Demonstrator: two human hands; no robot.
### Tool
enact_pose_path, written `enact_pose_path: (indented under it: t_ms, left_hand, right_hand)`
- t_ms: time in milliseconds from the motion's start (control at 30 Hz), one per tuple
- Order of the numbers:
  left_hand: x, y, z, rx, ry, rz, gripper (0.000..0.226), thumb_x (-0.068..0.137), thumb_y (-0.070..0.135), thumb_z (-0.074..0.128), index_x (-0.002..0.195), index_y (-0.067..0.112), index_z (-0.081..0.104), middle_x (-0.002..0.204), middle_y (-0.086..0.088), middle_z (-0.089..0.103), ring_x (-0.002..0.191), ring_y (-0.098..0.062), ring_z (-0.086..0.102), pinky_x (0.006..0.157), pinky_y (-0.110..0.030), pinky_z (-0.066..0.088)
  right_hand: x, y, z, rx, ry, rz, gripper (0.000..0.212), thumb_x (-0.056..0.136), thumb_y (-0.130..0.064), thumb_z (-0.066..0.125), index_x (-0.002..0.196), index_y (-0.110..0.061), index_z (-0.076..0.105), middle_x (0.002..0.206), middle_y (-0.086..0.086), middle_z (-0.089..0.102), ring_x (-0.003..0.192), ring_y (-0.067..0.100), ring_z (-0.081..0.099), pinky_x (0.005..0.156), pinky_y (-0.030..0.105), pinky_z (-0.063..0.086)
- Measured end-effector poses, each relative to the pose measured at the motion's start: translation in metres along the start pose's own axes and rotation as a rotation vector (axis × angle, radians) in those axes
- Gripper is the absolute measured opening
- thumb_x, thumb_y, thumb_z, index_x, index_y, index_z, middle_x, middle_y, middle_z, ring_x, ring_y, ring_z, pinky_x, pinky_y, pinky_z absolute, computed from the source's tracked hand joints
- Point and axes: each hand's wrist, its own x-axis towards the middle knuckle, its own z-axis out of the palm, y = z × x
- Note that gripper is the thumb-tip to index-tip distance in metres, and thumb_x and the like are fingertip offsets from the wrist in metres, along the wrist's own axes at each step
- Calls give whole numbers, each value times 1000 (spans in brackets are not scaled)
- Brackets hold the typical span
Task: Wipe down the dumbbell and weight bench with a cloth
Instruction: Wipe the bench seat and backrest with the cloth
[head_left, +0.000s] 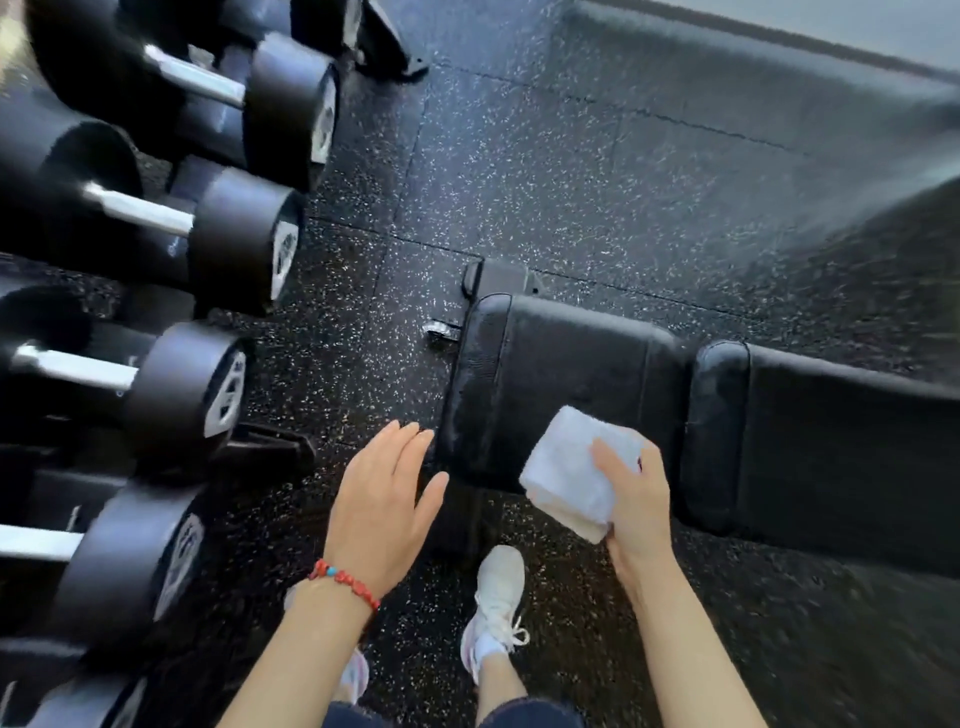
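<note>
your right hand (640, 506) grips a folded white terry cloth (574, 470) over the padded black bench (566, 379). your left hand (382, 501) hovers flat, fingers straight. round black dumbbells (208, 395), steel-handled, racked at left.

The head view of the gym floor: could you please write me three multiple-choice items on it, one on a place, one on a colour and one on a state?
1. Where is the dumbbell rack?
A. To the person's left
B. To the person's right
C. Behind the bench

2. What colour is the cloth?
A. Red
B. White
C. Black

3. What is the left hand doing?
A. Gripping a dumbbell
B. Holding the cloth
C. Open, holding nothing

Answers:
1. A, the dumbbells line the left edge, with the bench on the right.
2. B, the folded cloth is white against the black pad.
3. C, its fingers are spread over the floor; the right hand grips the cloth.
</note>
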Motion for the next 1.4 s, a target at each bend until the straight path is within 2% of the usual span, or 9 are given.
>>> enact_pose_path:
  t_ms: [100,200,267,333,433,567,767,1067,1400]
  left_hand:
    - [18,19,23,2,-35,11,53,89,36,38,113,-4,63,117,-20,62,114,-38,56,94,-51,43]
    - [37,22,40,27,-47,38,39,87,22,60,114,-6,61,120,-23,60,114,-41,55,93,-53,43]
    - [50,17,50,47,-47,61,40,82,12,69,115,-7,60,121,-24,59,115,-42,54,94,-53,42]
    - [63,11,59,74,-46,105,41,82,12,65,117,-8,59,123,-24,58,116,-42,53,94,-53,42]
    - [82,0,71,101,-72,166,45,82,16,58,120,-8,57,127,-24,55,118,-42,52,94,-53,43]
    - [104,-19,82,128,-109,243,46,85,15,57,124,-7,53,132,-24,50,122,-43,47,95,-55,43]
    - [126,-47,93,155,-135,338,48,89,21,54,133,0,47,143,-18,41,131,-37,39,100,-56,37]
    - [132,-64,100,106,-162,400,54,90,30,41,138,4,42,147,-15,35,135,-32,34,101,-56,36]
    - [133,-63,94,118,-189,415,55,90,30,39,138,3,40,148,-15,33,135,-32,33,102,-54,36]
  right_hand:
    - [25,2,-18,-125,-8,-67,23,86,-14,63,98,-33,58,97,-9,63,87,6,60,70,21,51]
    - [44,10,-18,-232,-50,-134,30,86,-7,59,94,-35,58,99,-10,61,93,10,57,80,24,47]
    - [50,21,-10,-300,-62,-162,32,87,-7,56,94,-38,56,98,-16,60,91,0,55,79,13,42]
    - [55,34,-2,-403,-29,-172,30,89,-13,55,96,-42,51,96,-20,59,86,-6,53,70,2,36]
    - [61,52,4,-495,118,-149,27,88,-28,58,112,-37,49,106,-8,58,93,8,53,72,14,36]
    - [57,67,22,-571,328,-166,51,77,-48,66,121,-34,44,110,-13,49,93,4,45,76,26,34]
    - [57,82,68,-714,598,-160,55,84,-47,53,130,-20,39,112,5,47,93,23,53,66,28,34]
    - [131,34,106,-1025,623,-500,45,85,-36,57,114,-2,57,91,23,55,78,36,56,51,36,48]
    - [62,91,95,-1108,561,-535,44,85,-45,49,111,-10,45,79,16,54,60,28,56,40,28,46]
